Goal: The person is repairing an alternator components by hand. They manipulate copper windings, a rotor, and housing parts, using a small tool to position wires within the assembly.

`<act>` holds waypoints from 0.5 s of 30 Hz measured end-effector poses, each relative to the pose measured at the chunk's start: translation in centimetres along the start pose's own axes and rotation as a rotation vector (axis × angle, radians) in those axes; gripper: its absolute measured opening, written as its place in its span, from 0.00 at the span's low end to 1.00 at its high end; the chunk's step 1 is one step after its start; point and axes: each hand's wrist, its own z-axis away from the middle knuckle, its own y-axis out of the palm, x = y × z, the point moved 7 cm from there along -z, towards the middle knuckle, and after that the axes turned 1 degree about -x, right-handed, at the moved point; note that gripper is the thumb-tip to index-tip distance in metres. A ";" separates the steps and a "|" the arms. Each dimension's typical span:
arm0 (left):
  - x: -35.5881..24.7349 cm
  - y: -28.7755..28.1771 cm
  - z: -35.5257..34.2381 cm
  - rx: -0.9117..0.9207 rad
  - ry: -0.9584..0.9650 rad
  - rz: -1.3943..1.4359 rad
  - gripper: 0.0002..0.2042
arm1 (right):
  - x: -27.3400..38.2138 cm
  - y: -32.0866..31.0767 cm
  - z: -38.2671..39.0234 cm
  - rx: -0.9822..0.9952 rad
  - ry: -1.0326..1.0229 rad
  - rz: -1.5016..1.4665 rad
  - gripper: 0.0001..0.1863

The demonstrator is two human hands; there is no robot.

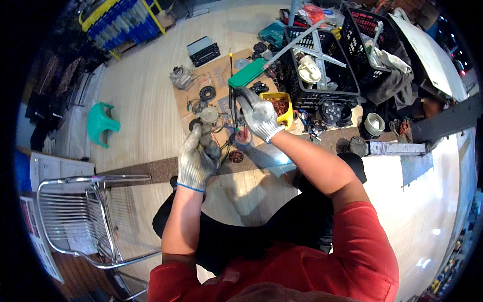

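Observation:
Both of my hands wear whitish-grey knitted gloves with dirty fingers. My left hand (197, 156) is curled closed at the near edge of a cardboard sheet (183, 100). A dark round part (194, 123) shows at its fingertips, and thin wires (224, 146) run beside it. What lies inside its fingers is hidden. My right hand (259, 115) reaches forward, its fingers together against a long thin black rod-like tool (232, 108). Just left of the rod sits a pale round motor-like part (209, 116). A yellow container (287, 118) of copper-coloured scraps stands right of my right hand.
A green flat-headed tool (247, 73) with a long grey handle slants across toward black crates (322, 94). Metal parts, a black ring (207, 93) and a dark box (204, 53) lie ahead. Left are a green stool (98, 126) and a metal chair (95, 181).

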 end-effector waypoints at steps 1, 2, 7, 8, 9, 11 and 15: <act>0.2 -0.1 0.3 -0.025 -0.034 -0.052 0.13 | -0.6 -0.5 -0.9 -0.013 0.063 0.047 0.17; 0.8 0.4 0.3 -0.041 -0.079 -0.104 0.12 | -1.1 -2.2 -1.5 -0.136 -0.092 0.217 0.17; -2.5 -1.3 0.6 -0.166 0.008 -0.301 0.11 | -5.0 -8.2 -6.3 -0.046 0.106 0.624 0.17; -3.6 -1.3 0.7 -0.160 0.027 -0.393 0.11 | -4.9 -9.6 -7.0 -0.013 0.039 0.583 0.18; -5.0 -2.1 1.1 -0.170 0.053 -0.485 0.12 | -3.9 -10.3 -7.5 0.119 0.066 0.580 0.19; -6.4 -2.3 0.2 -0.071 0.071 -0.574 0.11 | -11.6 -12.4 -7.8 0.112 0.215 0.075 0.18; -7.6 -2.9 1.0 -0.128 0.099 -0.543 0.12 | -14.9 -17.5 -7.4 0.148 0.332 -0.222 0.15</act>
